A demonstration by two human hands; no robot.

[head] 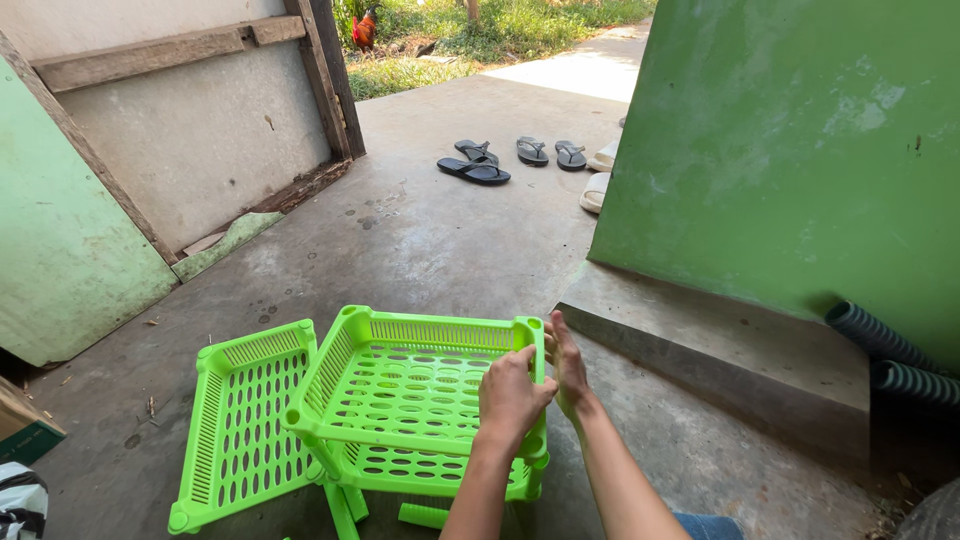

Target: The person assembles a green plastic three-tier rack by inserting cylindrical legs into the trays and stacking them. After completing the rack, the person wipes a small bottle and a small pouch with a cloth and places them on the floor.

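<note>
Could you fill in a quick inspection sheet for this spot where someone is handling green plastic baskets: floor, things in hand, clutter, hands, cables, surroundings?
Surface: bare concrete floor, dusty and stained.
Things in hand: stacked green basket on short legs above another tray; a separate green tray lies tilted beside it on the left.
Clutter: loose green post on the floor; dark flip-flops and pale sandals farther off.
Hands: left hand grips the basket's right corner; right hand presses the same corner from outside.
Cables: none seen; ribbed green hose at the right.
Surroundings: green wall, board door, grass with a rooster.
</note>
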